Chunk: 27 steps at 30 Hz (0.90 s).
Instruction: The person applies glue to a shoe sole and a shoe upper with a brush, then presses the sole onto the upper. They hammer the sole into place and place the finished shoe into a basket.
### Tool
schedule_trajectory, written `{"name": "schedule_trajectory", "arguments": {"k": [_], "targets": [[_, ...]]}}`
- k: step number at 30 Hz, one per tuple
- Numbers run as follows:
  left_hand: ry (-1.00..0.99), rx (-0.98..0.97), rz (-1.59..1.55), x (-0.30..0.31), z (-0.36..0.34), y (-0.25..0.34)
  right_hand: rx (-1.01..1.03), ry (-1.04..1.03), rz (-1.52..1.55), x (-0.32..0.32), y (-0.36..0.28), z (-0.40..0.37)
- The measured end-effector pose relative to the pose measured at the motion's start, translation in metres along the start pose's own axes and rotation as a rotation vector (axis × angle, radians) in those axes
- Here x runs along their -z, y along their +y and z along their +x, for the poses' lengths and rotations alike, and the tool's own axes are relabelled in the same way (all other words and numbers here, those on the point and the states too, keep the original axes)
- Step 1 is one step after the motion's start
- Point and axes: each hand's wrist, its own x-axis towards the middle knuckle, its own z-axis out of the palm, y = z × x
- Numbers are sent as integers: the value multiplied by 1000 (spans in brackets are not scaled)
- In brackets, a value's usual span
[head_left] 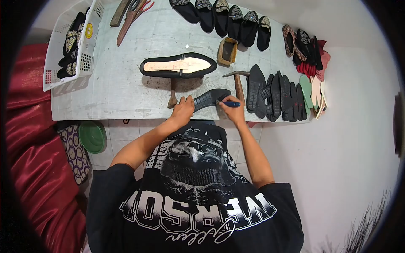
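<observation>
Ideally, the left hand [182,110], fingers clamped on the black sole [211,98], should press it flat on the bench [114,90] while the right hand [233,111], fingers pinching the blue pen [230,103] just beside, marks slowly.

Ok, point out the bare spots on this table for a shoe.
Widest bare patch: table between the white basket and the shoe on the stand, down to the near edge beside the left hand holding the sole. A narrower strip runs between pliers and that shoe. Crowded right of the right hand with its pen: hammer, stacked soles.
</observation>
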Motion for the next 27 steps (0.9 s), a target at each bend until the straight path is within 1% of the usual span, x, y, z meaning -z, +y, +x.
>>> {"name": "schedule_trajectory", "arguments": {"k": [1, 3, 4, 6, 9, 10, 13, 14, 16, 17, 19, 20, 21, 23, 25, 27], "targets": [[16, -3, -4, -1, -1, 0, -3, -6, -2, 9, -1, 5], [33, -1, -13, -1, -1, 0, -10, 57, -134, 29, -3, 21], [41, -8, -16, -1, -1, 0, -10, 50, -137, 37, 3, 29], [51, -10, -21, -1, -3, -1, 100, 201, -140, 47, 4, 41], [82, -22, -31, -1, -4, -2, 104, 220, -86, 42, -6, 38], [82, -25, -45, 0, -5, -2, 121, 151, -77, 38, -5, 34], [78, -21, -55, 1, -4, -2, 231, 111, -123, 25, 11, 30], [71, -14, -51, -1, -4, -3, 231, 110, -122, 30, 18, 33], [63, -9, -53, 1, -4, -2, 233, 174, -303, 38, 17, 42], [58, -9, -54, 2, -4, -1, 232, 174, -304, 39, 16, 44], [65, -15, -53, 1, -3, -1, 86, 214, -147, 39, 2, 49], [67, -18, -52, 0, -3, -2, 91, 186, -93, 36, -2, 48], [68, -18, -52, 0, -3, -2, 92, 186, -94, 33, 0, 46], [61, -6, -58, 0, -3, -2, 156, 142, -121, 29, 4, 42], [66, -4, -56, -2, -1, -2, 124, 161, -129, 33, 12, 45], [66, -2, -56, -3, -4, -2, 244, 209, -381, 35, 14, 48]]}}
